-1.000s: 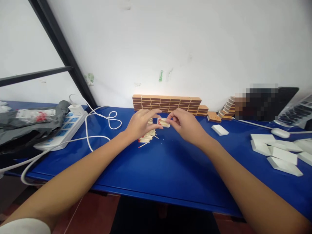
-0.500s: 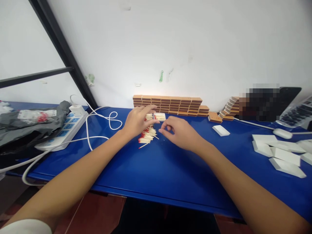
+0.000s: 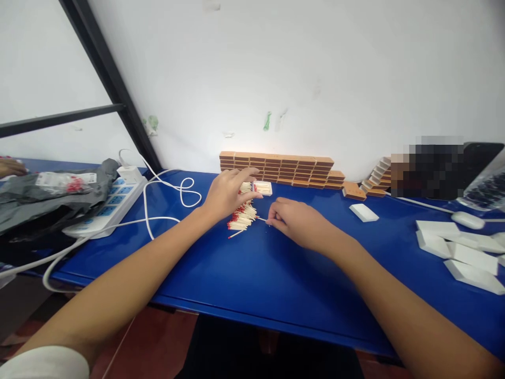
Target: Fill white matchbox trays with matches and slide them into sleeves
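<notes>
My left hand (image 3: 226, 192) arches over a small white matchbox tray (image 3: 266, 188), thumb at its near side and fingers at its far side. Matches with red heads lie inside that tray. Just in front of it, a loose pile of matches (image 3: 242, 217) rests on the blue table, partly under my left hand. To the right of the pile, my right hand (image 3: 294, 221) is closed, its thumb and fingertips pinching a single match (image 3: 262, 219) whose red head points left toward the pile.
Stacked matchboxes (image 3: 276, 167) line the wall. White trays (image 3: 469, 252) lie at the right, with a single tray (image 3: 363, 212) nearer. A power strip (image 3: 114, 205), white cables (image 3: 147, 210) and a grey plastic bag (image 3: 59, 202) occupy the left. Another person's hand (image 3: 11, 167) shows at the far left.
My right hand has moved slightly toward me and now pinches a match. My left hand stays at the tray. The view has shifted a little, and another person's hand has appeared far left.
</notes>
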`<state>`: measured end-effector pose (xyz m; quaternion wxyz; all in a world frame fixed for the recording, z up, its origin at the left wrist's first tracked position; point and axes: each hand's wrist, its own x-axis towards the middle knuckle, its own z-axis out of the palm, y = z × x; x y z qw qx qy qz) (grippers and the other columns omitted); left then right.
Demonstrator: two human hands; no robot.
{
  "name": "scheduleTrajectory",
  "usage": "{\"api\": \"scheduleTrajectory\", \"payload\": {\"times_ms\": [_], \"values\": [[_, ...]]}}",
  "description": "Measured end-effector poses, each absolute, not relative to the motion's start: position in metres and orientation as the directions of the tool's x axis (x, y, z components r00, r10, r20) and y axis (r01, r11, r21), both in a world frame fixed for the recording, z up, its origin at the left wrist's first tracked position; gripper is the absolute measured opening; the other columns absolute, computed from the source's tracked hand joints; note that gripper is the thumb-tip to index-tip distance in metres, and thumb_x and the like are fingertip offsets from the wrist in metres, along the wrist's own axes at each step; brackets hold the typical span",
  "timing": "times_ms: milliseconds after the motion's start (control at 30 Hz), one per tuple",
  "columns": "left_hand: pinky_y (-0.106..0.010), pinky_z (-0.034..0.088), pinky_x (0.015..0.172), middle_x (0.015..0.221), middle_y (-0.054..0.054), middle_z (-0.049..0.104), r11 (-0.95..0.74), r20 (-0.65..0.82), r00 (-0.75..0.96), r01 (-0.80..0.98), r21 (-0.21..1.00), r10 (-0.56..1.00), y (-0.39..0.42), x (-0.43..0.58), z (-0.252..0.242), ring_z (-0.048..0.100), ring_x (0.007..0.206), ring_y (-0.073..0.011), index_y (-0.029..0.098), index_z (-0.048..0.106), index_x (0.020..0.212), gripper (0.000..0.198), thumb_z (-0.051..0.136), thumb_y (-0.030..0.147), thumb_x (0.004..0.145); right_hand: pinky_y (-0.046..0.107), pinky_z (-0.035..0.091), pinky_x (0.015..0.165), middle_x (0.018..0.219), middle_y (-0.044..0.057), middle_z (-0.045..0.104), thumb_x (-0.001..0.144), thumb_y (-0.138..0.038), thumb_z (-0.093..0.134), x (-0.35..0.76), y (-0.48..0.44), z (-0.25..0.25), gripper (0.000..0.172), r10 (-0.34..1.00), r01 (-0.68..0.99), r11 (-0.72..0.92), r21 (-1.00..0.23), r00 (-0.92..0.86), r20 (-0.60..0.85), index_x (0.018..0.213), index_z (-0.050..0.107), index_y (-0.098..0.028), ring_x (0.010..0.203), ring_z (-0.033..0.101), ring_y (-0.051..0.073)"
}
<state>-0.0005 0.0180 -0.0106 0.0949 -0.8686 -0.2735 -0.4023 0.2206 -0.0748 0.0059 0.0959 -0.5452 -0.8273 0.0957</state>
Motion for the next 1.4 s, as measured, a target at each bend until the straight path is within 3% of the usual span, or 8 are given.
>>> {"api": "scheduleTrajectory", "payload": {"times_ms": [167, 400, 567, 833, 967, 1133, 1233, 1400], "values": [[-0.041, 0.055, 0.093, 0.113, -0.007, 0.080, -0.832, 0.744, 0.527, 0.550, 0.070, 0.411, 0.018, 0.000, -0.012, 0.075, 0.106, -0.0272, 0.021, 0.059, 0.135, 0.064, 0.087, 0.049, 0.085, 0.029, 0.042, 0.075, 0.103, 0.005, 0.068, 0.104, -0.020, 0.061, 0.203, -0.091, 0.012, 0.012, 0.839, 0.754, 0.517, -0.405, -0.541, 0.063, 0.093, 0.066, -0.020, 0.087, 0.062, 0.018], [-0.041, 0.054, 0.092, 0.111, -0.006, 0.080, -0.831, 0.741, 0.526, 0.551, 0.078, 0.418, 0.015, 0.002, -0.012, 0.075, 0.106, -0.0273, 0.023, 0.059, 0.135, 0.062, 0.089, 0.045, 0.085, 0.031, 0.042, 0.070, 0.103, 0.006, 0.067, 0.104, -0.021, 0.061, 0.177, -0.101, -0.014, 0.009, 0.795, 0.708, 0.587, -0.393, -0.595, 0.116, 0.095, 0.062, -0.019, 0.079, 0.059, 0.017], [-0.042, 0.054, 0.093, 0.111, -0.006, 0.080, -0.830, 0.725, 0.532, 0.550, 0.095, 0.436, 0.014, 0.002, -0.010, 0.075, 0.106, -0.0272, 0.023, 0.059, 0.134, 0.058, 0.087, 0.045, 0.088, 0.031, 0.042, 0.070, 0.110, 0.005, 0.067, 0.103, -0.023, 0.062, 0.182, -0.097, -0.019, 0.007, 0.784, 0.656, 0.607, -0.450, -0.588, 0.201, 0.110, 0.064, -0.022, 0.080, 0.060, 0.017], [-0.041, 0.054, 0.093, 0.113, -0.005, 0.080, -0.836, 0.736, 0.532, 0.542, 0.085, 0.419, 0.014, 0.001, -0.009, 0.075, 0.108, -0.0277, 0.021, 0.059, 0.135, 0.062, 0.087, 0.047, 0.087, 0.031, 0.042, 0.074, 0.102, 0.004, 0.068, 0.104, -0.022, 0.059, 0.186, -0.096, -0.013, 0.012, 0.805, 0.635, 0.543, -0.549, -0.579, 0.127, 0.093, 0.063, -0.021, 0.084, 0.060, 0.018], [-0.042, 0.054, 0.095, 0.114, -0.006, 0.080, -0.819, 0.717, 0.530, 0.564, 0.100, 0.453, 0.015, 0.000, -0.010, 0.074, 0.111, -0.0278, 0.021, 0.060, 0.135, 0.058, 0.085, 0.046, 0.090, 0.031, 0.040, 0.072, 0.096, 0.004, 0.066, 0.103, -0.023, 0.059, 0.203, -0.083, -0.003, 0.010, 0.817, 0.649, 0.569, -0.505, -0.517, 0.256, 0.095, 0.064, -0.021, 0.081, 0.058, 0.018], [-0.042, 0.055, 0.096, 0.112, -0.006, 0.080, -0.838, 0.735, 0.530, 0.538, 0.093, 0.422, 0.015, 0.000, -0.010, 0.075, 0.108, -0.0269, 0.023, 0.061, 0.135, 0.059, 0.086, 0.048, 0.088, 0.031, 0.036, 0.069, 0.091, 0.005, 0.063, 0.102, -0.026, 0.058, 0.228, -0.062, 0.008, 0.010, 0.832, 0.762, 0.489, -0.425, -0.261, 0.489, 0.094, 0.062, -0.021, 0.079, 0.055, 0.020], [-0.041, 0.056, 0.095, 0.110, -0.006, 0.081, -0.865, 0.762, 0.531, 0.495, 0.077, 0.371, 0.013, 0.003, -0.011, 0.077, 0.105, -0.0264, 0.023, 0.061, 0.133, 0.064, 0.089, 0.051, 0.083, 0.032, 0.035, 0.069, 0.093, 0.006, 0.064, 0.102, -0.024, 0.057, 0.234, -0.056, 0.006, 0.008, 0.831, 0.816, 0.442, -0.372, -0.216, 0.513, 0.096, 0.061, -0.021, 0.079, 0.055, 0.021], [-0.041, 0.057, 0.094, 0.109, -0.006, 0.081, -0.892, 0.767, 0.541, 0.444, 0.089, 0.346, 0.006, 0.007, -0.010, 0.077, 0.107, -0.0255, 0.024, 0.061, 0.133, 0.057, 0.084, 0.050, 0.089, 0.033, 0.036, 0.069, 0.098, 0.008, 0.064, 0.103, -0.025, 0.054, 0.235, -0.052, 0.000, 0.009, 0.835, 0.837, 0.437, -0.330, -0.241, 0.495, 0.099, 0.061, -0.021, 0.082, 0.056, 0.022]]}}
